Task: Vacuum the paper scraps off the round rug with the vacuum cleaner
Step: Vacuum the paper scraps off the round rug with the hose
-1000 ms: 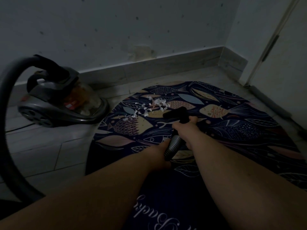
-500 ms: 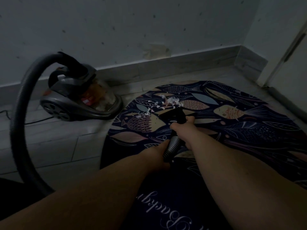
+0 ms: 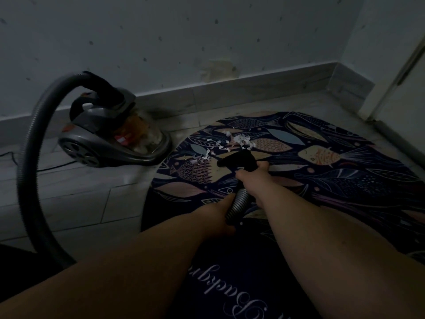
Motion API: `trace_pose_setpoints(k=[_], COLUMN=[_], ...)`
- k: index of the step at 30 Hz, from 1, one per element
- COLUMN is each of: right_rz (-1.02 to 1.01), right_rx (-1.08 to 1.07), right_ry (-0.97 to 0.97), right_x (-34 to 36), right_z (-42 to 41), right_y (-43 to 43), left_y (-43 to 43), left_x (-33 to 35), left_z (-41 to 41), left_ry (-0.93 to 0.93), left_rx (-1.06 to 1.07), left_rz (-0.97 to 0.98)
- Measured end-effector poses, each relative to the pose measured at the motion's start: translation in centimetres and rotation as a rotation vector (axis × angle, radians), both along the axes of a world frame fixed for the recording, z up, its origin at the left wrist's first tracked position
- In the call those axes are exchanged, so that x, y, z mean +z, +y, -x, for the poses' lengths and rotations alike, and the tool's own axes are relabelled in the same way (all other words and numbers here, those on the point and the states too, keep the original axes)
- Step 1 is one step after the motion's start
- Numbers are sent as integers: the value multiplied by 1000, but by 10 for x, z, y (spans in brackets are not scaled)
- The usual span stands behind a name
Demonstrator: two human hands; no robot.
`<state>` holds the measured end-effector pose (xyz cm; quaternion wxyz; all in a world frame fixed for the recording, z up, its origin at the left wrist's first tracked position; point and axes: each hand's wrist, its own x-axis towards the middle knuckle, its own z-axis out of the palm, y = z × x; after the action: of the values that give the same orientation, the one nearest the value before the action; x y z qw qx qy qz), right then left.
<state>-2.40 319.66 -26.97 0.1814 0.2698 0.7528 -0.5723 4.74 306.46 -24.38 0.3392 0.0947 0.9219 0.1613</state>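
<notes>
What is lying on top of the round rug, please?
White paper scraps lie on the rug just beyond the black nozzle, gripped by the right hand. Scraps under the nozzle would be hidden.

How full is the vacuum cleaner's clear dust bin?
Not empty: orange and pale debris shows through the dust bin of the vacuum cleaner. Exact level: cannot tell, too dim.

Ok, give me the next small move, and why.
Probably ease the black nozzle forward and slightly left: the paper scraps lie just beyond its tip on the round rug. Right hand grips the nozzle, left hand the ribbed hose.
</notes>
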Motion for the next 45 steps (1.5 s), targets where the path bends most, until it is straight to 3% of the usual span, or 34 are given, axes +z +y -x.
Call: trace_pose_setpoints(k=[6, 33, 45], right_rz=[-18, 60, 76], right_rx=[-74, 112, 109], right_ry=[57, 5, -2], right_x=[-2, -4, -5], right_z=[4, 16, 13], right_y=[19, -56, -65], left_y=[19, -47, -53], left_x=[-1, 2, 6], left_z=[12, -2, -3], left_ry=[9, 27, 4], left_rx=[-9, 158, 122], left_rz=[-26, -57, -13])
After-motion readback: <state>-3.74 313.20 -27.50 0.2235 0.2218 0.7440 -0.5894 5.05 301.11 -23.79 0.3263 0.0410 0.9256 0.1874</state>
